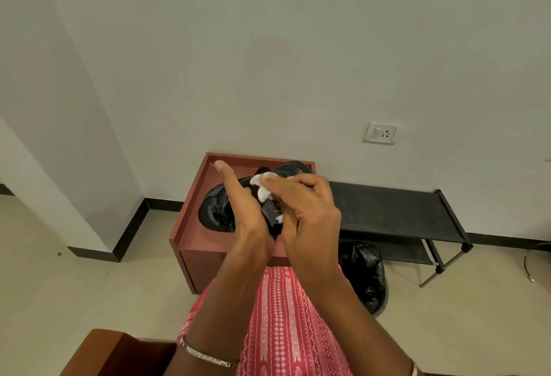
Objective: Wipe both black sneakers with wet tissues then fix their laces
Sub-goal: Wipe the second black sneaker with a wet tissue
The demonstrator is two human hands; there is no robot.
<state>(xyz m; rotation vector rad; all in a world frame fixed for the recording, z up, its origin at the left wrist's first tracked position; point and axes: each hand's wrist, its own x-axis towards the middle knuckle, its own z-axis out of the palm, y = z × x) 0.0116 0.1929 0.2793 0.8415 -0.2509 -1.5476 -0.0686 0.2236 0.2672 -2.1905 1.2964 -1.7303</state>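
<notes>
Glossy black sneaker (283,168) is held up over the red-brown wooden box table (190,226), presumably so every side can be reached. Left hand (241,211) cups it, thumb extended, as a brace. Right hand (307,211) pinches the crumpled white wet tissue (262,186) against the upper, wiping. Second sneaker (216,211) lies on the table behind.

A reddish-brown box-shaped tabletop (190,226) with a raised rim stands on the beige floor (89,286) against the wall; a black sneaker (214,211) lies on it. Beside it, a black bag (365,274) sits on the floor.
</notes>
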